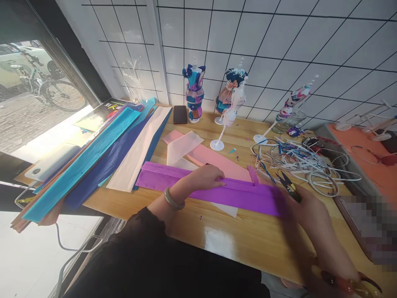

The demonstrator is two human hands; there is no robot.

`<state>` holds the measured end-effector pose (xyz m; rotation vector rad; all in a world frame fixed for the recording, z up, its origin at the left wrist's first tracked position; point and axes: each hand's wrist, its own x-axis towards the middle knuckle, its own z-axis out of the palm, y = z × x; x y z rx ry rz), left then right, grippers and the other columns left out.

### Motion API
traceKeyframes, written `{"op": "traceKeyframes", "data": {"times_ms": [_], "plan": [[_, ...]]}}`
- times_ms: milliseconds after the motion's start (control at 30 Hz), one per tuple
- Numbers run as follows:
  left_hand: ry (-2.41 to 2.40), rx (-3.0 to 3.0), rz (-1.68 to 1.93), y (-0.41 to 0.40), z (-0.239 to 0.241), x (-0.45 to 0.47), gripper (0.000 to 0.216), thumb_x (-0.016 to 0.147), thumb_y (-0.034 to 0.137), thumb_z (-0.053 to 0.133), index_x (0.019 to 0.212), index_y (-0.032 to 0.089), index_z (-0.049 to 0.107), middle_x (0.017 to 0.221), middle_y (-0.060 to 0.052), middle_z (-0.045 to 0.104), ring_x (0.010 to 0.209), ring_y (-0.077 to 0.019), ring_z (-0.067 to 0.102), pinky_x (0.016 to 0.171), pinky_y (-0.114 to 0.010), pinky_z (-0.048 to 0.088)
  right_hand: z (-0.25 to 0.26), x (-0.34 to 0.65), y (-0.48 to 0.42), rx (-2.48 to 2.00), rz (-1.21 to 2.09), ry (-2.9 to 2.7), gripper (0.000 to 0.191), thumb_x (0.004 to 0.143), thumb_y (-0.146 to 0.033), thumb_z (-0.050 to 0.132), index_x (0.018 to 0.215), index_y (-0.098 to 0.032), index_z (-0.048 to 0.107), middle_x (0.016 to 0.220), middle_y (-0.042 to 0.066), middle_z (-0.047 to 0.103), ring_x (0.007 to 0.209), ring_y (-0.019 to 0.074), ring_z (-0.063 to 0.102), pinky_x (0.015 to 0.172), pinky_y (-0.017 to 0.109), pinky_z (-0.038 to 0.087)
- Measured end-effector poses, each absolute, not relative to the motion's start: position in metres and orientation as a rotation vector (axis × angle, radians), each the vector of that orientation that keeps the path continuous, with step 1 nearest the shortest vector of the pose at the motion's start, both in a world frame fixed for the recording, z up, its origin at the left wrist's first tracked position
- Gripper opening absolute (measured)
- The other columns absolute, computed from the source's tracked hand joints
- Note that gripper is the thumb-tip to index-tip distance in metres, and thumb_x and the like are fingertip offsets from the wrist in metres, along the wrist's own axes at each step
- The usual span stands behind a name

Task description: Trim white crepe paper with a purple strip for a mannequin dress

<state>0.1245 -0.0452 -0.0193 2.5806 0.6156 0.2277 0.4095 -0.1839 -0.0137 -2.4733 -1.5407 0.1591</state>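
A long folded strip of purple crepe paper [173,178] lies across the wooden table [242,240]. My left hand [206,177] rests on its middle, fingers curled and pressed down on the paper. At the strip's right end, my right hand [305,207] is closed round small dark snips [288,185], blades pointing up and left at the paper's edge. A short purple offcut [252,174] sits just above the strip. Pink paper [214,159] and a white sheet [182,147] lie behind it.
Folded turquoise, blue and cream crepe papers [102,161] are stacked at the left. Three small dress-form figures [194,93] and a dark phone [180,114] stand by the tiled wall. A tangle of white cords [297,159] and an orange tray [366,161] lie to the right.
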Motion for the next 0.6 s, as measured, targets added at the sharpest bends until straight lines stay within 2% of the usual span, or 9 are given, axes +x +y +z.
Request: {"op": "traceKeyframes", "data": {"times_ms": [100,167,367,600], "plan": [[0.632,2.633,0.247,-0.052,-0.024,0.134,0.026,0.086,0.034,0.048,0.090,0.015,0.065,0.084,-0.006,0.066,0.082,-0.0173,0.060,0.077,-0.028,0.042,-0.016,0.385,-0.186,-2.192,0.397,-1.668,0.047,0.080,-0.057,0.044,0.111,-0.024,0.056,0.100,0.009,0.067,0.086,0.0260,0.062,0.067,0.032,0.045],[0.662,2.648,0.263,-0.055,-0.029,0.140,0.025,0.087,0.033,0.046,0.088,0.015,0.064,0.084,-0.006,0.066,0.082,-0.0173,0.060,0.077,-0.028,0.042,-0.019,0.372,-0.188,-2.046,0.562,-1.749,0.048,0.078,-0.056,0.048,0.113,-0.024,0.054,0.107,0.007,0.065,0.095,0.0252,0.061,0.075,0.032,0.046],[0.761,2.643,0.312,-0.059,-0.039,0.149,0.019,0.087,0.027,0.046,0.088,0.016,0.062,0.087,-0.005,0.066,0.083,-0.0168,0.060,0.079,-0.029,0.042,-0.022,0.358,-0.194,-2.023,0.780,-1.885,0.041,0.079,-0.056,0.046,0.100,-0.022,0.056,0.094,0.008,0.068,0.086,0.0253,0.064,0.073,0.034,0.048],[0.791,2.570,0.335,-0.058,-0.039,0.149,0.019,0.086,0.028,0.047,0.088,0.018,0.062,0.088,-0.003,0.067,0.084,-0.0171,0.060,0.078,-0.029,0.042,-0.020,0.364,-0.199,-2.029,0.516,-1.996,0.038,0.083,-0.053,0.044,0.100,-0.023,0.058,0.094,0.008,0.069,0.082,0.0247,0.065,0.069,0.035,0.049]]}}
